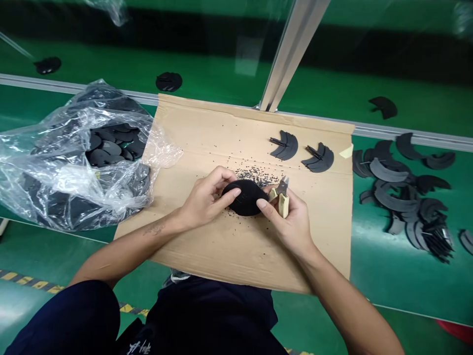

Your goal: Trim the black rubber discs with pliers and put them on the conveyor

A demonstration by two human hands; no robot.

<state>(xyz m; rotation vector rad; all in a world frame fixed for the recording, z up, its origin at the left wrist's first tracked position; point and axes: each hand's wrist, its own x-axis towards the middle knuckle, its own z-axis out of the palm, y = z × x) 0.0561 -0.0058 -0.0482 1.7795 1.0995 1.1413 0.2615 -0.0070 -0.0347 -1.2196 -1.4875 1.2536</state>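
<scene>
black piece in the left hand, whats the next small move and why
Probably bring the small cutters in the right hand to the edge of the black piece held in the left hand and take one small snip, since the cutters sit right beside it and black clippings lie on the cardboard.

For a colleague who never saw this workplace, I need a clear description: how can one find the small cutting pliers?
On the flattened brown cardboard sheet lying on the green bench, find the black rounded piece held at the centre. Just right of it, the right hand grips small cutting pliers with cream handles, metal tips pointing up: the only tool in view.
</scene>
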